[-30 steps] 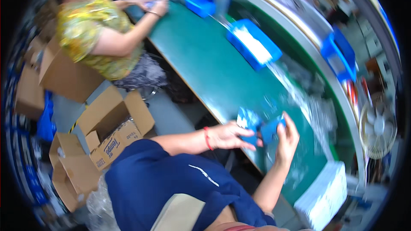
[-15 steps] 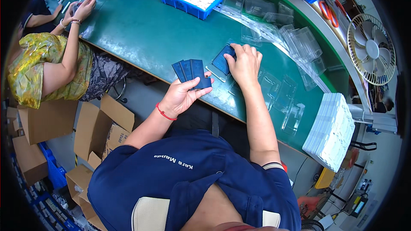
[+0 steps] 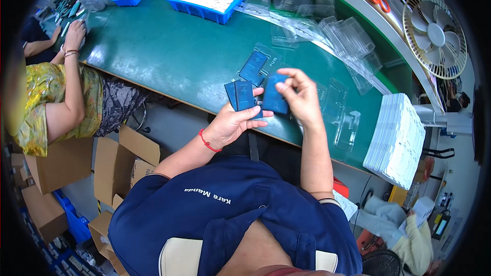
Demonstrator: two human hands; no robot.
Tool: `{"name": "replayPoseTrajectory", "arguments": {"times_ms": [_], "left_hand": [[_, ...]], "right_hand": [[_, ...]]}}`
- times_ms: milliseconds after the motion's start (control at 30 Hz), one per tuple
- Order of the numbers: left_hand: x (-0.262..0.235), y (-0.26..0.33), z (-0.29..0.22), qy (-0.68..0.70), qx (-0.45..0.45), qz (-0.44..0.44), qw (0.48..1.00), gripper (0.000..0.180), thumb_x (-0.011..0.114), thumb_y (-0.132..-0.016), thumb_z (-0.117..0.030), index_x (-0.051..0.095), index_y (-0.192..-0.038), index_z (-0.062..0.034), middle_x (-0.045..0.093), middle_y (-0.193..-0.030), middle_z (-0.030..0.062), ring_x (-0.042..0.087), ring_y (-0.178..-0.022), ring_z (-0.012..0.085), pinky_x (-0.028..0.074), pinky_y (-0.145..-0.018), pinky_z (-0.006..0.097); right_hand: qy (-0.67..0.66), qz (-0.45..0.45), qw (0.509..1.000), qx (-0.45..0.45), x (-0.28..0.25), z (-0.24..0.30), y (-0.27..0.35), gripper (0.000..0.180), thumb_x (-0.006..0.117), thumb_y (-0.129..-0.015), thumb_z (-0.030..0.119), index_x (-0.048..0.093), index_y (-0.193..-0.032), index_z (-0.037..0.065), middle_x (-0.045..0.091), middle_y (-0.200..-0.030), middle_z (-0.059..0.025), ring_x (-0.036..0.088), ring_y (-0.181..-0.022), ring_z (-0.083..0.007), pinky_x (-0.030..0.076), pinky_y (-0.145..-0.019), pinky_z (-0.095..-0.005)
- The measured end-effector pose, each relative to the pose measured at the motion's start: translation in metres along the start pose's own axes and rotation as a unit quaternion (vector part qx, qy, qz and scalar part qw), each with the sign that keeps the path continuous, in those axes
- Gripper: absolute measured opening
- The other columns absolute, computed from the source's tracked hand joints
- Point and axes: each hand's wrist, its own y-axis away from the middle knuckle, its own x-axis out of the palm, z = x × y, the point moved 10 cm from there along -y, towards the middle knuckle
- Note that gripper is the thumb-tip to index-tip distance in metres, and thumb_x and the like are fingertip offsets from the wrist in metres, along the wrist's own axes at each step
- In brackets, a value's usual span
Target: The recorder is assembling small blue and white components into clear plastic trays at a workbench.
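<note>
My left hand is closed on a small fan of thin dark-blue rectangular panels, held over the table's near edge. Between the thumb and fingers of my right hand is another dark-blue panel, slightly blurred, just right of the fan. Beyond both hands, a similar dark-blue panel lies in a clear plastic tray on the green table. To the right of my right hand lie several clear trays with no panel in them.
A blue bin of white slips stands at the back. Loose clear trays pile along the far edge. A stack of white trays stands at the right, below a fan. At the left, a co-worker sits at the table.
My right hand has left the panel in the clear tray and come nearer to my left hand. It now grips one panel, and the fan in my left hand shows fewer. The view has shifted.
</note>
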Motion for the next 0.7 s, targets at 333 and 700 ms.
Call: {"name": "replayPoseTrajectory", "arguments": {"times_ms": [333, 700], "left_hand": [[0.001, -0.003, 0.007, 0.009, -0.001, 0.026, 1.0, 0.057, 0.049, -0.092, 0.002, 0.024, -0.142, -0.0049, 0.042, -0.136, 0.0172, 0.048, -0.123, 0.0254, 0.044, -0.101, 0.041], [0.034, -0.013, 0.034, -0.1, -0.024, 0.067, 0.992, 0.073, 0.052, -0.093, -0.005, 0.005, -0.148, -0.0075, 0.043, -0.136, 0.012, 0.054, -0.115, 0.0221, 0.051, -0.092, 0.037]], "right_hand": [[0.43, -0.127, 0.887, -0.113, -0.023, 0.021, 0.011, 0.036, 0.077, -0.068, 0.019, 0.064, -0.1, 0.008, 0.057, -0.093, -0.0074, 0.052, -0.094, -0.0256, 0.034, -0.087, -0.0378], [0.077, -0.082, 0.991, -0.075, -0.046, 0.009, 0.042, 0.033, 0.068, -0.08, 0.004, 0.061, -0.112, 0.003, 0.048, -0.065, 0.0058, 0.044, -0.063, -0.0048, 0.04, -0.062, -0.0211]]}}
